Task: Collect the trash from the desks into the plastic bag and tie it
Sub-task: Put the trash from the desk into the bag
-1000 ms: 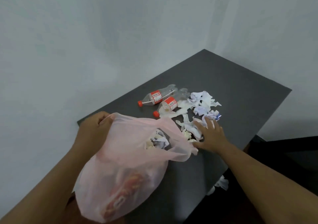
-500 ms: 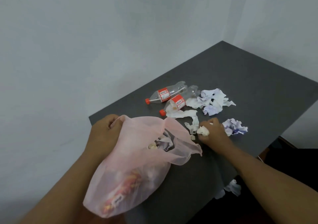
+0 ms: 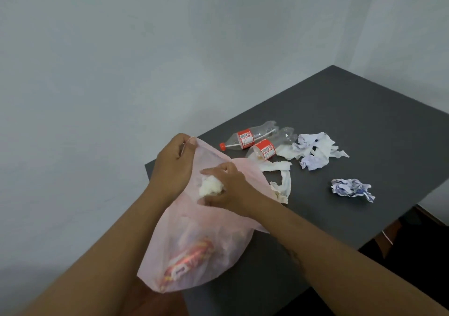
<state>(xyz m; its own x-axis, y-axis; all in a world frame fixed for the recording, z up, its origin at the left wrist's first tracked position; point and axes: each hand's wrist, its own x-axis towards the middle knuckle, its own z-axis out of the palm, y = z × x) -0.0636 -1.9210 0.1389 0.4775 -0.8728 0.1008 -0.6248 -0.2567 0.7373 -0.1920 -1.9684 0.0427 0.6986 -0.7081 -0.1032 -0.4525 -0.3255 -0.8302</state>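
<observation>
A thin pink plastic bag [image 3: 199, 250] hangs at the near left corner of the dark grey desk [image 3: 364, 126]. My left hand [image 3: 173, 167] pinches its rim and holds the mouth up. My right hand [image 3: 229, 187] grips a white crumpled tissue wad [image 3: 210, 186] over the bag's mouth. A red and white wrapper shows through the bag's lower part. On the desk lie two crushed clear bottles with red labels [image 3: 252, 138], torn white paper [image 3: 313, 148], a tissue strip [image 3: 281, 182] and a blue-printed crumpled paper [image 3: 351, 189].
Pale walls stand behind and to the left of the desk. The floor beyond the desk's right edge [image 3: 413, 255] is dark. The far half of the desk holds nothing.
My right hand closed on a white wad on the desk, lifted it and carried it left to the bag's mouth. My left hand kept holding the rim.
</observation>
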